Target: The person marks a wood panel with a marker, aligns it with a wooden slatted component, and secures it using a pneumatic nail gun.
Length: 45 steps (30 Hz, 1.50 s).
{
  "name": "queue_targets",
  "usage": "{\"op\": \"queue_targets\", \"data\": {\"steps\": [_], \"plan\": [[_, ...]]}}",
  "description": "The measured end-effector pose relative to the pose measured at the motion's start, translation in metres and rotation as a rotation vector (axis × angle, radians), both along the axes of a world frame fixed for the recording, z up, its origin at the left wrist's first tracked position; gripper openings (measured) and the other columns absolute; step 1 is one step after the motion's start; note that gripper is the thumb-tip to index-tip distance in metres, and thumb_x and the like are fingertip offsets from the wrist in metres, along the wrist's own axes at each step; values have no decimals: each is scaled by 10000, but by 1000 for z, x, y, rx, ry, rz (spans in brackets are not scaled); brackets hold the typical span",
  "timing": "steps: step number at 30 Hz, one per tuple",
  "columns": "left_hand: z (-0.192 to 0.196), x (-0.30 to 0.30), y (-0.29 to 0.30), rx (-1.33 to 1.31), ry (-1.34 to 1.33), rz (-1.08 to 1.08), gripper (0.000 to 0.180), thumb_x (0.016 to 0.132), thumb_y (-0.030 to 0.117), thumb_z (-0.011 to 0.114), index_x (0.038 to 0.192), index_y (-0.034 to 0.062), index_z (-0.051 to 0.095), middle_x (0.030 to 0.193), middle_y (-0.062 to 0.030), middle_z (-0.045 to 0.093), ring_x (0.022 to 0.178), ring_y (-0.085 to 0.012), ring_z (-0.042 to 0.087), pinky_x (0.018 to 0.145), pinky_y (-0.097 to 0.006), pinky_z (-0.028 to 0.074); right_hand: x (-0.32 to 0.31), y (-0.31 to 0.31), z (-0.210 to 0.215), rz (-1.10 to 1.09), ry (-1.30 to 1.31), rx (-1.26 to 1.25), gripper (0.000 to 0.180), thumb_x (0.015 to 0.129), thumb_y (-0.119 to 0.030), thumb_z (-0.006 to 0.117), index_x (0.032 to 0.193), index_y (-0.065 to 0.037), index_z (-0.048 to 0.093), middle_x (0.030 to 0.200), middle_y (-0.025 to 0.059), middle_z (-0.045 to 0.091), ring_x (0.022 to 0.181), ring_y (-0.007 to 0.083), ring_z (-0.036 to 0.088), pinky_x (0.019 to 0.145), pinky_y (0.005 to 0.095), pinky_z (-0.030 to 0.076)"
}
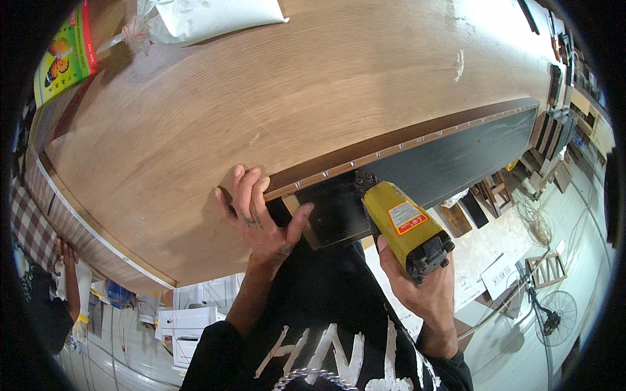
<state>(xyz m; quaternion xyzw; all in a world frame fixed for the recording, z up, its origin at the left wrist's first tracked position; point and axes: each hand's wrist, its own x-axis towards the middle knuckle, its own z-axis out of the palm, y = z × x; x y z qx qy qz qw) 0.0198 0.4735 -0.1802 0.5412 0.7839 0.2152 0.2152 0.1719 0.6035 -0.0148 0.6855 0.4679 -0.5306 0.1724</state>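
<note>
My right hand [422,287] grips a yellow nail gun [403,225] with a red and white label, its black nose pressed against the near edge of a black panel [450,159]. My left hand [257,218] rests with fingers spread on the big wooden board [261,98], thumb hooked around the black panel's left end. A row of small metal fasteners [417,139] runs along the brown strip where the panel meets the board.
A white filled bag [208,16] and a green and yellow printed package [65,55] lie at the board's far left. Another person in a checked sleeve [29,228] stands at the left. Below are white cabinets [195,313], wooden frames [548,267] and a floor fan [554,316].
</note>
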Motion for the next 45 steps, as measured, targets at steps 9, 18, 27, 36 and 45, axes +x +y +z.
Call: {"op": "queue_targets", "data": {"steps": [9, 18, 27, 36, 45], "plan": [[4, -2, 0, -21, -22, -17, 718, 850, 493, 640, 1301, -8, 391, 1349, -155, 418, 1338, -354, 352, 1120, -557, 110, -8, -10, 5, 108, -138, 35, 465, 790, -205, 729, 1149, 53, 584, 1027, 201, 624, 971, 312, 543, 908, 412, 425], [6, -6, 0, -44, -92, -59, 763, 838, 470, 670, 1334, -18, 355, 1368, -168, 400, 1364, -356, 315, 1135, -543, 73, -17, -22, 2, 116, -8, 19, 377, 785, -196, 731, 1084, 8, 623, 1056, 187, 617, 955, 323, 577, 885, 435, 426], [1, -4, -3, 5, -86, -35, 757, 862, 501, 626, 1346, -10, 348, 1354, -149, 414, 1364, -336, 321, 1129, -574, 50, -37, -19, 3, -112, -1, 43, 256, 795, -183, 714, 958, 7, 666, 884, 172, 673, 812, 291, 641, 833, 422, 455], [1, -6, -4, -24, -83, -37, 736, 867, 536, 602, 1322, -4, 395, 1340, -138, 435, 1364, -313, 333, 1132, -575, 39, -36, -32, 1, 114, -39, 175, 216, 808, -170, 700, 960, -18, 675, 906, 155, 681, 878, 292, 629, 853, 401, 438], [5, -7, -2, -4, -131, -25, 727, 852, 465, 654, 1322, -18, 380, 1358, -159, 424, 1362, -336, 332, 1129, -564, 63, -40, -36, 6, 138, 58, 208, 210, 799, -146, 708, 953, -9, 670, 905, 161, 675, 798, 270, 652, 786, 383, 485]]}}
